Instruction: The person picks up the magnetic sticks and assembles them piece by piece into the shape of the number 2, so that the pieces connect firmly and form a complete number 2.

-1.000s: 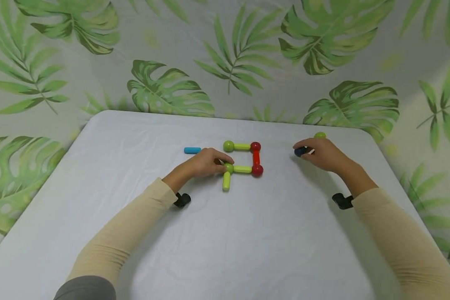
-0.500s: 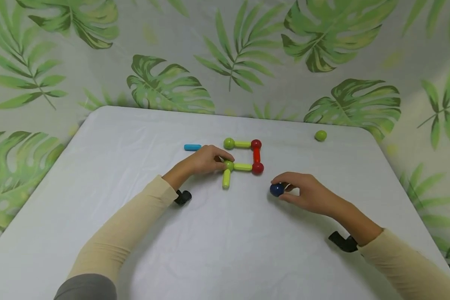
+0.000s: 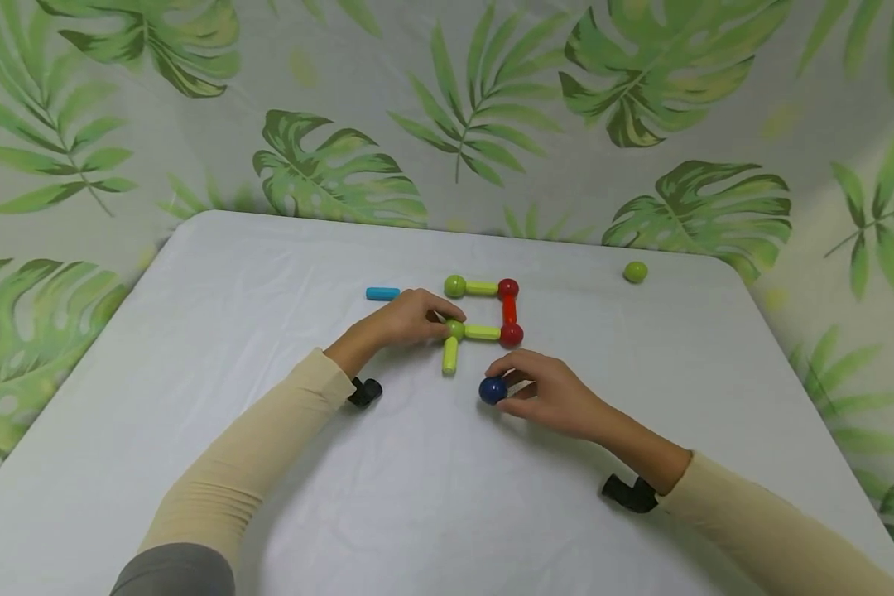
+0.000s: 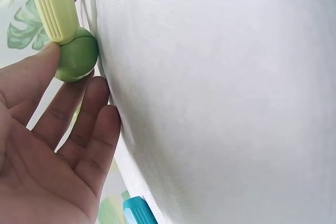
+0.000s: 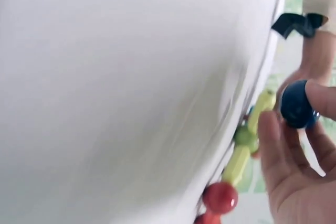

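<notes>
My left hand [image 3: 415, 318] pinches a green ball [image 4: 79, 56] at the near left corner of a joined shape of balls and rods. From that ball a yellow-green rod [image 3: 450, 356] points toward me, and another rod [image 3: 483, 332] runs right to a red ball [image 3: 511, 334]. A red rod [image 3: 509, 310] links it to a second red ball [image 3: 508, 288], then a rod [image 3: 482, 288] leads to a far green ball [image 3: 455, 286]. My right hand [image 3: 547, 393] holds a dark blue ball [image 3: 493, 390] between thumb and fingers, just right of the near rod's free end.
A blue rod [image 3: 383, 294] lies left of the shape, beyond my left hand. At the far right of the white table [image 3: 328, 513] sits a loose green ball [image 3: 636, 271]. A leaf-patterned cloth [image 3: 492, 108] hangs behind the table's far edge.
My right hand has carried the blue ball from the far right toward me and left, near the joined shape. My left hand stays on the green ball.
</notes>
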The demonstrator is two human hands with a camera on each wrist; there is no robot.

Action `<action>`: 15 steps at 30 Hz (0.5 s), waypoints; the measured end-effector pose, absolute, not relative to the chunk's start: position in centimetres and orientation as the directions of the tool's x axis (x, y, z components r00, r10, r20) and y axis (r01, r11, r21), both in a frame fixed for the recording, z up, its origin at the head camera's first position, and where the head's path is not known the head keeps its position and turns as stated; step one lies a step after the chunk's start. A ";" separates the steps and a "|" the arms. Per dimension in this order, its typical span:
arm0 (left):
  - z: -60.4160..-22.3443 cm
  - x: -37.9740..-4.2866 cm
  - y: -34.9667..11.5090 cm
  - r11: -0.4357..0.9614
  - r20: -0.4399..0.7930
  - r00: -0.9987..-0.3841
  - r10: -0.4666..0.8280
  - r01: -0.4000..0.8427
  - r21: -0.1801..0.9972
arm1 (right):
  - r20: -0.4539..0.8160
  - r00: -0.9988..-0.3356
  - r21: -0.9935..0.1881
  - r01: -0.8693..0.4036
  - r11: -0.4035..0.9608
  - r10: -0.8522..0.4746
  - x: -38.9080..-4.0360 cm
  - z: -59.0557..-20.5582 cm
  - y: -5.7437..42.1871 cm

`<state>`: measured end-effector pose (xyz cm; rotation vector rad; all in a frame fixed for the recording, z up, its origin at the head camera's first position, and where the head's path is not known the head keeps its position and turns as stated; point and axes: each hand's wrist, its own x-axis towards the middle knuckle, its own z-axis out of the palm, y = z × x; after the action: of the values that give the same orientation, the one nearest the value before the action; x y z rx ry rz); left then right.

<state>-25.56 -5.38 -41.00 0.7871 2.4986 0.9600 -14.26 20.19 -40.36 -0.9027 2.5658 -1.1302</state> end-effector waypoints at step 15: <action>-40.8 -25.5 -5.4 0.623 -0.134 -0.793 0.594 0.347 0.701 | 0.085 -0.776 -0.691 -0.498 0.524 -0.625 -14.8 -41.0 17.3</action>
<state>-25.47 -5.38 -40.82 0.7533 2.4950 0.9690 -14.85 17.26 -40.95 -0.9633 2.5867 -1.0887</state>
